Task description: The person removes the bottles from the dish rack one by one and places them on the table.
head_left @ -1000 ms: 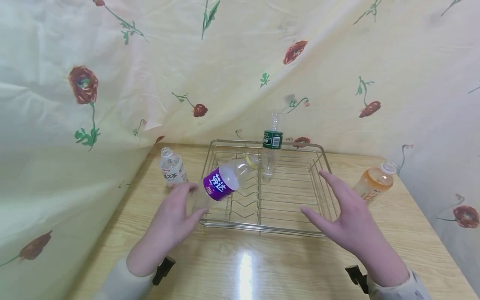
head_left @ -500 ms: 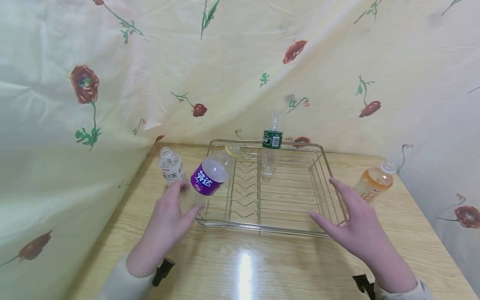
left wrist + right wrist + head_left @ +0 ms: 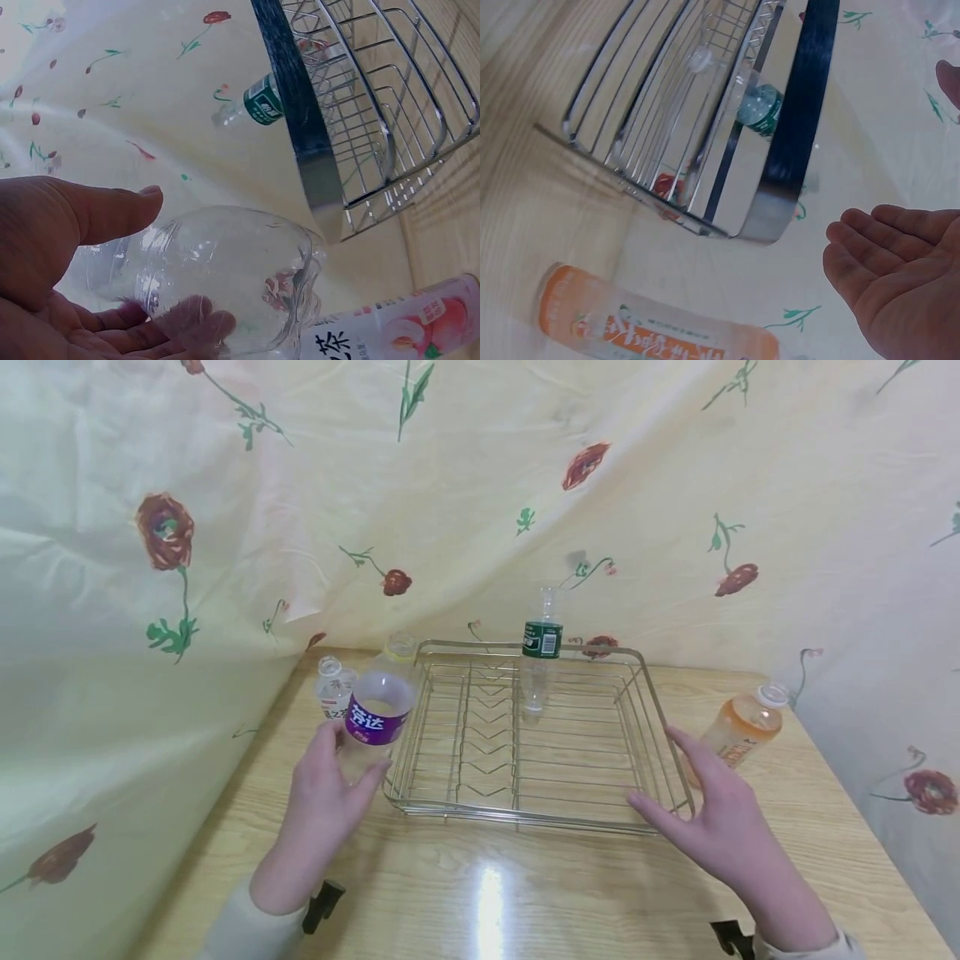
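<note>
My left hand [image 3: 322, 797] grips the lower part of a clear plastic bottle [image 3: 381, 693] with a purple label and a yellow neck ring. This bottle stands nearly upright at the left edge of a wire dish rack [image 3: 487, 816]. In the left wrist view, my thumb and fingers lie around its clear body [image 3: 217, 262]. By the rack's right side, my right hand [image 3: 716, 806] has its fingers extended and thumb spread, holding nothing. The right wrist view shows its palm [image 3: 915, 292] apart from the rack. Inside the rack, a clear bottle with a green label [image 3: 542, 640] stands upright.
Behind the held bottle, partly hidden, stands a clear peach tea bottle [image 3: 334, 689] on the wooden table [image 3: 420, 893]. Right of the rack is an orange-wrapped bottle [image 3: 742, 725]. A flowered cloth [image 3: 465, 510] hangs behind and on both sides.
The purple-labelled bottle has moved left, away from above the rack, and turned from slanted to nearly upright in my left hand. My right hand has shifted slightly right.
</note>
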Demonstrator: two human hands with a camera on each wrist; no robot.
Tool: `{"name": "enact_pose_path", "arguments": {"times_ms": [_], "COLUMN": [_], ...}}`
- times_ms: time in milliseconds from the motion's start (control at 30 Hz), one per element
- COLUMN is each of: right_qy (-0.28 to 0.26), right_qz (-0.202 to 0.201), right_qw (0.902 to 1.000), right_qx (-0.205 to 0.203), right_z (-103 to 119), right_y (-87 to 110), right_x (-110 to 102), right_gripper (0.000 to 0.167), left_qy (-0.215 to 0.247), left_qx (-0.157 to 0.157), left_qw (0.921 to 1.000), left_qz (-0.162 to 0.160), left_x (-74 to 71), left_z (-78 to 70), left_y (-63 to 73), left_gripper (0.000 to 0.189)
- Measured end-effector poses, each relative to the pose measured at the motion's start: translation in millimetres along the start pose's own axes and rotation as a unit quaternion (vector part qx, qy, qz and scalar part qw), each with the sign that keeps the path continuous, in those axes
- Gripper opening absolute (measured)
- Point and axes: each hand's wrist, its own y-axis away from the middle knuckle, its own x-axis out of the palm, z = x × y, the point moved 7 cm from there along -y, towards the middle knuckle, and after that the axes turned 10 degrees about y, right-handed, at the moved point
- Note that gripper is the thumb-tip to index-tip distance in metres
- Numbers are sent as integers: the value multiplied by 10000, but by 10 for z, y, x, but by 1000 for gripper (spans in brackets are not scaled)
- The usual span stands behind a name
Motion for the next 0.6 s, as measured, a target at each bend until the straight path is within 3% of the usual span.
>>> {"name": "enact_pose_path", "arguments": {"times_ms": [300,600], "right_qy": [5,5], "right_qz": [320,706], "right_qw": [9987,9952], "right_qx": [397,676], "right_z": [-163,-281], "right_y": [82,171], "right_x": [56,112], "right_gripper": [101,109], "left_qy": [79,199], "left_qx": [-255,-556], "left_qw": [9993,9980], "left_qz": [-270,-242], "left_x": [-37,-12], "left_z": [145,318], "left_y": [20,49], "left_gripper": [61,61]}}
